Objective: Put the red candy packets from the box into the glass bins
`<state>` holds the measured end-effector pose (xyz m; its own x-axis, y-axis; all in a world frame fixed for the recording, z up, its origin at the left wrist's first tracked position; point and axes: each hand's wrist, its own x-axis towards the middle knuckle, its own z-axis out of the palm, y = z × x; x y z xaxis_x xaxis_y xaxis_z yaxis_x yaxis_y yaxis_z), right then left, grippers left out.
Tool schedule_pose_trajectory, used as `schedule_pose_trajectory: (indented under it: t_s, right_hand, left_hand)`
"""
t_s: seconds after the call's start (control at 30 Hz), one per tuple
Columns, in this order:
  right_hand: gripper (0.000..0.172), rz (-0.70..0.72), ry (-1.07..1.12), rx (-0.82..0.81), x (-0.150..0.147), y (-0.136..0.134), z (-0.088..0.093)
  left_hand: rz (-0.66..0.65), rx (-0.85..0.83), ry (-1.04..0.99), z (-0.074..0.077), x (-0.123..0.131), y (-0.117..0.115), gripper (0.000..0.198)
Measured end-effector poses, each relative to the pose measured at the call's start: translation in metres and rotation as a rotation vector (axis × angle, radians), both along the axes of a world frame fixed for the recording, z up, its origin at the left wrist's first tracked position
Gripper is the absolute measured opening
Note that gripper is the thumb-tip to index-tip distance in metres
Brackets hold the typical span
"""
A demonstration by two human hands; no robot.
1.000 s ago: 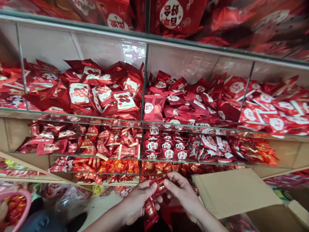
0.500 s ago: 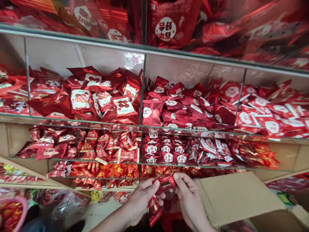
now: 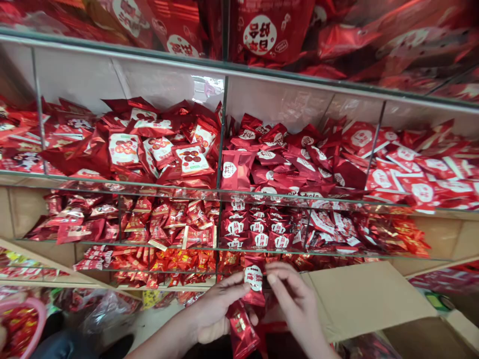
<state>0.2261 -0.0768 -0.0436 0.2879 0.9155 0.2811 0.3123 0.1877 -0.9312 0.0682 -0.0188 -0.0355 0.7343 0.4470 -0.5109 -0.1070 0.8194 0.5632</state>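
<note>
My left hand [image 3: 217, 311] is closed on red candy packets below the lower shelves. Its thumb presses on an upper packet [image 3: 253, 277], whose white label with red characters faces up. A second red packet [image 3: 243, 329] with gold marks hangs lower from the same hand, its foil shiny. My right hand [image 3: 295, 299] is beside the upper packet's right edge, thumb and forefinger drawn together. Whether those fingertips grip anything is not visible. Similar packets with white labels [image 3: 258, 228] stand in rows on the shelf just ahead.
Glass-divided shelves hold heaps of red packets [image 3: 277, 159]. An open cardboard box [image 3: 366, 299] spreads its flap at my right. A pink basin [image 3: 39, 319] with red packets is at lower left, near plastic bags [image 3: 108, 311] on the floor.
The upper packet has turned from its plain back to its labelled face and now points upright. My right fingers have drawn slightly back beside it. The second packet shows more fully.
</note>
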Motion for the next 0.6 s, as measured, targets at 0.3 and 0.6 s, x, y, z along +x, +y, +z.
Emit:
schedule_pose_trajectory:
  t_s: [0.3,0.6]
  right_hand:
    - [0.047,0.192,0.489,-0.442,0.002,0.01,-0.003]
    - [0.021,0.181,-0.35,-0.062,0.068,0.064,0.046]
  left_hand:
    - [-0.053,0.155,0.101,-0.003,0.006,-0.006,0.033]
    - [0.089,-0.048,0.087,-0.02,-0.004,-0.017,0.042]
